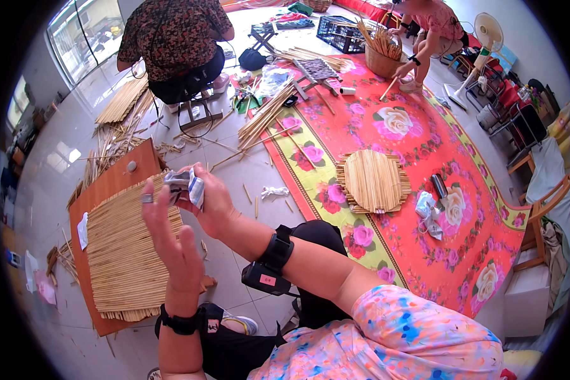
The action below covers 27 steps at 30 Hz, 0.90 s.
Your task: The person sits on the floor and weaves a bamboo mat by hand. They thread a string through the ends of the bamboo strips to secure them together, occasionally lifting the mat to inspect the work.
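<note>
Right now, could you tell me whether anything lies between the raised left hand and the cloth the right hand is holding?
Nothing visible does. The left hand is open beside the cloth, which the right hand pinches above the bamboo mat.

You're on a glossy pale tile floor [63, 145] with daylight bouncing off it from big windows [85, 28] top left. A red floral rug [424, 158] covers the right side, with a standing fan [484, 38] and wooden chairs [538, 209] along the far edge.
</note>
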Available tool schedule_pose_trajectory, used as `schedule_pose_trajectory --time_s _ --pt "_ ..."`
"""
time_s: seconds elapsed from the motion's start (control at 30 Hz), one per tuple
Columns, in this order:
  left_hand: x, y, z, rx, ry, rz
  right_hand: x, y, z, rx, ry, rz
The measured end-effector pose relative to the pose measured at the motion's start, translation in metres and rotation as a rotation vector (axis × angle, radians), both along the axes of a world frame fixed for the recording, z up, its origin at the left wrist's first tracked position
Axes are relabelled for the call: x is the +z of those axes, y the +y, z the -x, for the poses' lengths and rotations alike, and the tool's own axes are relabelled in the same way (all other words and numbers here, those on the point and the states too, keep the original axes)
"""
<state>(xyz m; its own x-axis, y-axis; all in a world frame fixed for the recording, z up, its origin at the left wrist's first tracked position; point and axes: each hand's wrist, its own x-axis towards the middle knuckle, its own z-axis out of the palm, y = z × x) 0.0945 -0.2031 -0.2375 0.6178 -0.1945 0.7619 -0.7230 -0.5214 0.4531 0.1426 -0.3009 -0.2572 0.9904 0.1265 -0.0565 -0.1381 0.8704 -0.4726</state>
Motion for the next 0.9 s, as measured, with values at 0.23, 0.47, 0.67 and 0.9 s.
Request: schedule_pose_trajectory --time_s 0.23,0.47,0.67,0.9 --pt "-0.013 -0.016 0.006 -0.277 0.161 -0.250 -0.017 -0.002 -0.008 0.242 -0.184 -0.098" --pt "-0.011 -0.017 0.010 -0.338 0.304 -0.232 -0.031 0.000 -0.014 -0.139 -0.119 0.216" --pt "-0.011 -0.013 0.012 -0.368 0.383 -0.184 -0.018 0.003 -0.009 -0.190 -0.065 0.281" --pt "0.004 -0.005 0.009 -0.533 0.534 -0.100 0.003 0.000 0.000 -0.285 -0.178 0.414"
